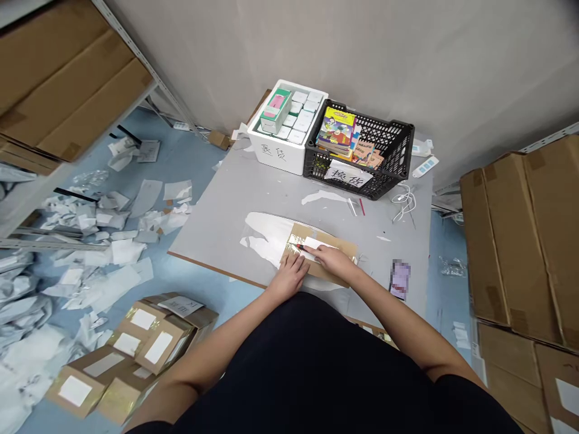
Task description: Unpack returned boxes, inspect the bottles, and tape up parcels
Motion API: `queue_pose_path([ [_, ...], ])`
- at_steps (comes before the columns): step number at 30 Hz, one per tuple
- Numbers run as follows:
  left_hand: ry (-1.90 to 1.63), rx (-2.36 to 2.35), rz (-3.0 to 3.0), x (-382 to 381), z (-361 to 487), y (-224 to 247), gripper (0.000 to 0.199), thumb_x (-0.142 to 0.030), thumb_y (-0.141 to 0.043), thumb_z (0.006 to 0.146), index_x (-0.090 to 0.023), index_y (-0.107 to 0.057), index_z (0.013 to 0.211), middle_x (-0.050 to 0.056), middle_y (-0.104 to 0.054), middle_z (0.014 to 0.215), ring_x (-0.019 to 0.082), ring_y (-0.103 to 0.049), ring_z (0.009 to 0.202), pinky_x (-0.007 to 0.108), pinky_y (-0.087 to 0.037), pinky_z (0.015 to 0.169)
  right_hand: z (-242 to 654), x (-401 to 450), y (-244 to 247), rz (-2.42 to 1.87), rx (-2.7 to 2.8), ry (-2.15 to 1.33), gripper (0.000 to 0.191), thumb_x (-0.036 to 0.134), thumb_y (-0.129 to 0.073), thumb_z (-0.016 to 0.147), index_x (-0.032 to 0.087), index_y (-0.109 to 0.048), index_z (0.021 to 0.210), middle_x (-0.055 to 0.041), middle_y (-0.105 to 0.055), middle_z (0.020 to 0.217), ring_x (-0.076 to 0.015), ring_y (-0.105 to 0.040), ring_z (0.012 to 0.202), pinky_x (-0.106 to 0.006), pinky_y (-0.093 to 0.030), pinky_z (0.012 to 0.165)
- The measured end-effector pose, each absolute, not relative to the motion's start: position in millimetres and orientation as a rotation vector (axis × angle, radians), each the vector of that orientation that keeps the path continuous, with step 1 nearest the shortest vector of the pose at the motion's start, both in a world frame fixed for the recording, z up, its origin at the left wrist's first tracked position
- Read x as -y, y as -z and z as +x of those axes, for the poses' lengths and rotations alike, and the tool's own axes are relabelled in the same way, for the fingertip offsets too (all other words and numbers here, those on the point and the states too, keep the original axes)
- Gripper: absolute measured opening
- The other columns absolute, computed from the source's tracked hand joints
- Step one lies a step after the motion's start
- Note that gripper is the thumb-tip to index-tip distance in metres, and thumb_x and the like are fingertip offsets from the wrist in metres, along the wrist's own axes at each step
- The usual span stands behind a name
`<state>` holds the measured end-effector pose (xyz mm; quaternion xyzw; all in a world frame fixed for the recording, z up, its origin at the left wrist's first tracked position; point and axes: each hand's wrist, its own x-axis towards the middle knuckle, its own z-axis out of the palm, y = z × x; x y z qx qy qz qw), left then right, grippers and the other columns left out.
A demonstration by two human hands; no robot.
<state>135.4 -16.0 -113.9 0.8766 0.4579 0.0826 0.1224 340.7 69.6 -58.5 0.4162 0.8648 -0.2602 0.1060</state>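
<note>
Left hand (pixel 289 277) and right hand (pixel 330 260) close together, flat on a cardboard parcel (pixel 307 232) on the counter (pixel 217 223), white label (pixel 316 243) already on, labelled parcels (pixel 131 386) piled on the floor (pixel 199 181).

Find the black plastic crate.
In the head view, the black plastic crate sits at the far edge of the grey board, just right of the white foam box.

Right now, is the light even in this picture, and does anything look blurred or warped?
In the head view, the light is soft and even with faint shadows; the clear tape on the cardboard parcel glints; a purple item on the grey board is pixelated; the wide lens slants the metal shelf upright.
</note>
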Motion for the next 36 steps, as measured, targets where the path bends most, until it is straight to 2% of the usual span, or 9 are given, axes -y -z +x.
queue_pose_path([
  [9, -0.243, -1.298, 2.532, 15.4, 132.5, 113.9, 0.048, -0.020, -0.050, 0.089, -0.020, -0.048, 0.138, 0.016, -0.047, 0.142, 0.035, -0.036, 0.136, 0.060, -0.024, 0.111, 337.6, -70.2, 56.1, 1.176, -2.530, 0.677, 0.057, 0.022, -0.034, 0.099, 0.041, -0.025, 0.152, -0.0068, -0.062, 0.107, -0.0217, -0.061, 0.089, -0.028, -0.040, 0.075],
  [14, -0.269, -1.314, 2.504, 15.8, 133.3, 116.5, 0.051, -0.019, -0.052, 0.088, -0.023, -0.048, 0.138, 0.015, -0.048, 0.142, 0.034, -0.036, 0.136, 0.060, -0.024, 0.111, 338.0, -73.0, 55.6, 1.167, -2.505, 0.687, 0.059, 0.019, -0.035, 0.097, 0.042, -0.026, 0.151, -0.0069, -0.062, 0.109, -0.0219, -0.061, 0.091, -0.027, -0.039, 0.074],
  [22, -0.234, -1.321, 2.507, 16.2, 134.1, 116.5, 0.050, -0.019, -0.052, 0.087, -0.021, -0.049, 0.137, 0.015, -0.047, 0.143, 0.034, -0.035, 0.136, 0.059, -0.022, 0.113, 337.1, -75.4, 53.0, 1.129, -2.495, 0.655, 0.055, 0.025, -0.032, 0.100, 0.044, -0.025, 0.151, -0.0076, -0.062, 0.108, -0.0221, -0.062, 0.090, -0.028, -0.040, 0.074],
  [31, -0.242, -1.316, 2.500, 17.0, 132.2, 118.2, 0.051, -0.019, -0.052, 0.087, -0.022, -0.048, 0.138, 0.015, -0.048, 0.142, 0.033, -0.037, 0.135, 0.060, -0.021, 0.113, 341.9, -76.3, 53.3, 1.144, -2.507, 0.669, 0.057, 0.020, -0.037, 0.097, 0.038, -0.030, 0.151, -0.0075, -0.065, 0.108, -0.0213, -0.063, 0.090, -0.027, -0.041, 0.078],
  [36, -0.242, -1.317, 2.507, 17.8, 131.7, 118.2, 0.049, -0.020, -0.050, 0.089, -0.022, -0.048, 0.138, 0.014, -0.048, 0.143, 0.033, -0.037, 0.136, 0.059, -0.022, 0.113, 346.4, -75.6, 57.6, 1.154, -2.506, 0.650, 0.056, 0.022, -0.038, 0.097, 0.040, -0.031, 0.150, -0.0076, -0.065, 0.109, -0.0213, -0.064, 0.090, -0.029, -0.042, 0.081],
])
